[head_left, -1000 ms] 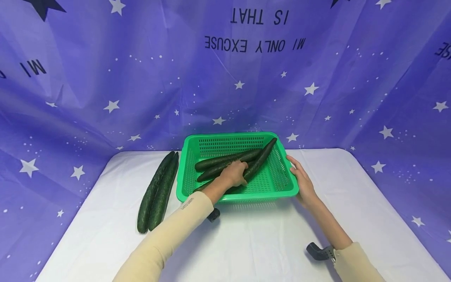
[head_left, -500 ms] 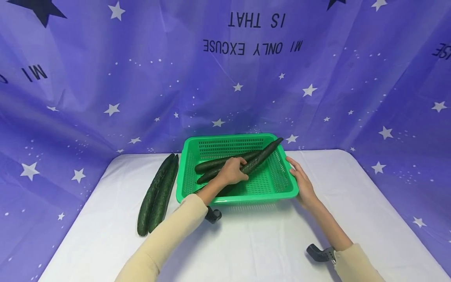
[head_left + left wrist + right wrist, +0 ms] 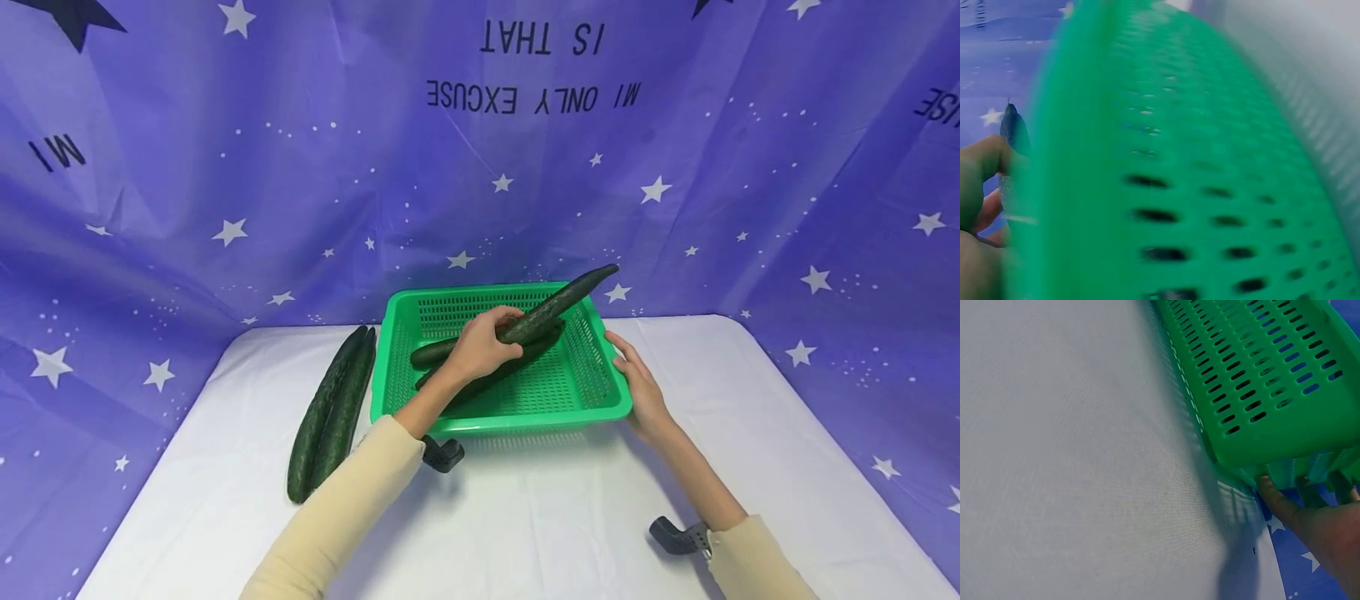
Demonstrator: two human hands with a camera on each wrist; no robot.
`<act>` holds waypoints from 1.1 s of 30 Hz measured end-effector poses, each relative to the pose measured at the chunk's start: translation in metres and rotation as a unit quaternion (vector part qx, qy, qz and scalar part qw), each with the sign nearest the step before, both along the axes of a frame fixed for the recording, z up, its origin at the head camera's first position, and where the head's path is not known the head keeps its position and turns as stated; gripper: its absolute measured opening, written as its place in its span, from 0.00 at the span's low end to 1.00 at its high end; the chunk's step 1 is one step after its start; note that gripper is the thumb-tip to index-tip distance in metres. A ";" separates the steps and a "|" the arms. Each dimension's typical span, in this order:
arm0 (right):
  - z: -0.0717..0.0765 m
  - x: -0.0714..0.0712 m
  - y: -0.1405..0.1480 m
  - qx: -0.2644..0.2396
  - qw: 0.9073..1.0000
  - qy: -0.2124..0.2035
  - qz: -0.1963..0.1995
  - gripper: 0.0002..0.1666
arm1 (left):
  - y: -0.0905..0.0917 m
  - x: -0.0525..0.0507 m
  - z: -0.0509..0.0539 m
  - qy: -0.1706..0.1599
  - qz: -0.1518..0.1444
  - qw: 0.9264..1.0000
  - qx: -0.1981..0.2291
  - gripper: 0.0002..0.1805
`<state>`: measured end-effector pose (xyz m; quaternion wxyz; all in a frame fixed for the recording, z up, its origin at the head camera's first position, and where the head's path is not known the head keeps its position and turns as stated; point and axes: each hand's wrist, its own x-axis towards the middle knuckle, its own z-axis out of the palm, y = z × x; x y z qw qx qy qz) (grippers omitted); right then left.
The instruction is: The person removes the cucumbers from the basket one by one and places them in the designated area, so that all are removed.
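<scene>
My left hand (image 3: pixel 482 344) grips a dark green cucumber (image 3: pixel 564 302) by its lower part, and the cucumber slants up to the right over the far rim. Below it, other cucumbers (image 3: pixel 432 354) lie in the green basket (image 3: pixel 501 427), partly hidden by the hand. My right hand (image 3: pixel 643 394) rests against the basket's right side, its fingers on the outer wall. In the right wrist view the fingertips of that hand (image 3: pixel 1329 534) touch the basket (image 3: pixel 1285 434). In the left wrist view the basket wall (image 3: pixel 1210 156) covers most of the picture, with the hand (image 3: pixel 982 200) at the left edge.
Two cucumbers (image 3: pixel 306 442) lie side by side on the white tablecloth (image 3: pixel 540 517) left of the basket. A purple curtain (image 3: pixel 420 192) with stars hangs behind the table. Dark mounts (image 3: pixel 675 536) are fixed at both wrists.
My left hand has lifted the cucumber up and to the right, its tip now beyond the basket's far rim. My right hand has stayed at the basket's side.
</scene>
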<state>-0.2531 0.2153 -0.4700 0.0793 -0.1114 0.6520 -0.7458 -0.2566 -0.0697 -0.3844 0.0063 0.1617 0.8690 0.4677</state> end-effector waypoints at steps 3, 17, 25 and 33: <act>0.000 0.000 -0.001 -0.002 1.000 -0.001 0.000 0.30 | -0.008 0.005 0.013 0.016 0.007 1.000 0.021 0.30; 0.000 0.000 0.001 0.000 1.000 -0.001 0.004 0.31 | -0.058 0.031 0.048 0.051 0.052 0.994 0.084 0.31; 0.000 -0.001 0.002 -0.002 1.000 0.000 0.004 0.30 | -0.099 0.050 0.053 0.030 0.081 0.991 0.098 0.33; -0.001 -0.001 0.001 0.001 1.000 -0.006 0.004 0.30 | -0.145 0.068 0.045 0.009 0.128 0.987 0.091 0.35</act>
